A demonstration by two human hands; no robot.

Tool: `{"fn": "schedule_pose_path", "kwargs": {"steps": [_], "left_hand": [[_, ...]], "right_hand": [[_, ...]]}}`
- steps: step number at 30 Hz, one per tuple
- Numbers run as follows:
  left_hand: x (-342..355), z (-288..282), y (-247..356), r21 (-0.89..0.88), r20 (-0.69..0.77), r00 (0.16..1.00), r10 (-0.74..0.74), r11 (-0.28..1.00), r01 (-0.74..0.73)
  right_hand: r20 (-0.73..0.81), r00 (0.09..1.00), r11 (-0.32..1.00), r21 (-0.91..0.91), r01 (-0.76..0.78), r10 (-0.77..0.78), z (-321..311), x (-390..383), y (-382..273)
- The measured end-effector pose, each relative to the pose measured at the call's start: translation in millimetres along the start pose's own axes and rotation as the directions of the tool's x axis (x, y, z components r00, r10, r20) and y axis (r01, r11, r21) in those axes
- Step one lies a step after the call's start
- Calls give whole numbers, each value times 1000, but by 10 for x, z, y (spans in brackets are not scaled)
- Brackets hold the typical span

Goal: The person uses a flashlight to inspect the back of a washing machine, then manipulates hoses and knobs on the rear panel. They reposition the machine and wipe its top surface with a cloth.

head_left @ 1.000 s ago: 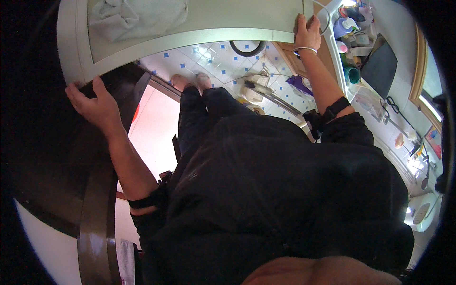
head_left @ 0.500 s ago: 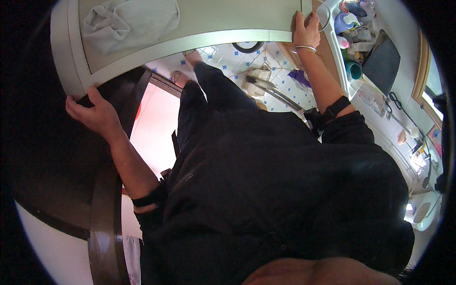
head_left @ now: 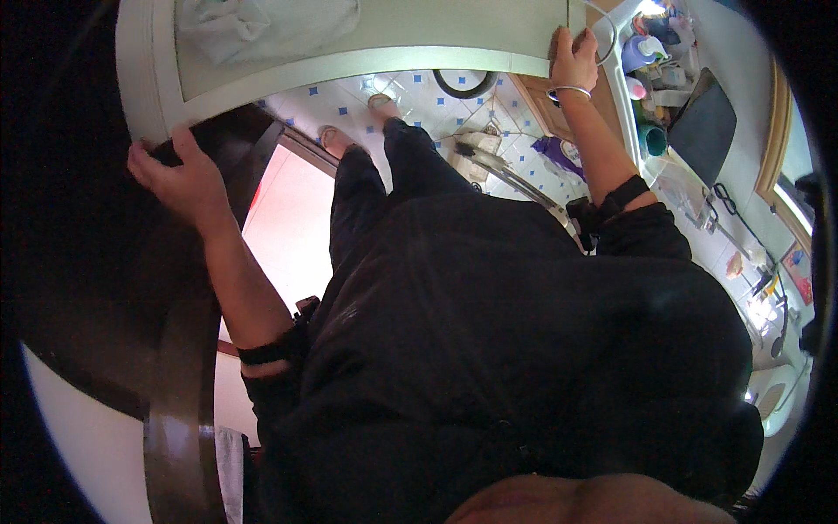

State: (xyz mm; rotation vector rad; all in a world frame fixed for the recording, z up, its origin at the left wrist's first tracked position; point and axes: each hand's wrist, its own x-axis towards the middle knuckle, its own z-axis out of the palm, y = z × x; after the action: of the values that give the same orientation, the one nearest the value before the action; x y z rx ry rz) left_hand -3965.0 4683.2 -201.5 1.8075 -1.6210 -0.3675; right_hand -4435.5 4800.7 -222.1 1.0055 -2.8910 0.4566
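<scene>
A wide flat panel (head_left: 463, 26) with a beige surface and a pale frame is held out in front of me, over the floor. My left hand (head_left: 192, 179) is closed on its near left corner, the thumb against the near edge and the fingers at the outer side. At the other end, my right hand (head_left: 576, 70) grips the right edge, its fingertips partly hidden by the frame. A crumpled white cloth (head_left: 279, 26) lies on the left part of the panel. Whatever supports the panel, if anything, is out of view.
Right of the panel, a white counter (head_left: 624, 113) holds bottles, a green cup (head_left: 651, 138) and clutter. Below lie a black ring (head_left: 463, 90), a purple packet (head_left: 559, 153) and a long-handled brush (head_left: 489, 159) on the tiled floor (head_left: 340, 96). A dark door frame (head_left: 179, 393) stands left.
The panel has shifted a little right and farther away, with both hands still on it. More of the tiled floor and of my feet shows beneath its near edge.
</scene>
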Motion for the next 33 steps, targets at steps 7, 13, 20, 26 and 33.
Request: {"fn": "schedule_pose_path", "kwargs": {"steps": [7,13,20,26,33], "left_hand": [[22,33,-73,-67,-54,998,19,998,-23],[328,158,-207,-15,-158,947,-281,959,282],[821,185,-365,25,43,801,-597,802,597],[907,16,-325,-160,203,609,-767,588,793],[973,17,-366,-101,286,645,-708,647,755]], "right_hand": [[33,999,1000,16,20,-20,-27,-14,-48],[88,996,998,55,-8,3,-39,-34,-93],[156,988,973,229,-38,2,56,79,32],[518,834,904,238,-354,190,126,421,245],[538,843,925,314,-213,11,-85,446,127]]}}
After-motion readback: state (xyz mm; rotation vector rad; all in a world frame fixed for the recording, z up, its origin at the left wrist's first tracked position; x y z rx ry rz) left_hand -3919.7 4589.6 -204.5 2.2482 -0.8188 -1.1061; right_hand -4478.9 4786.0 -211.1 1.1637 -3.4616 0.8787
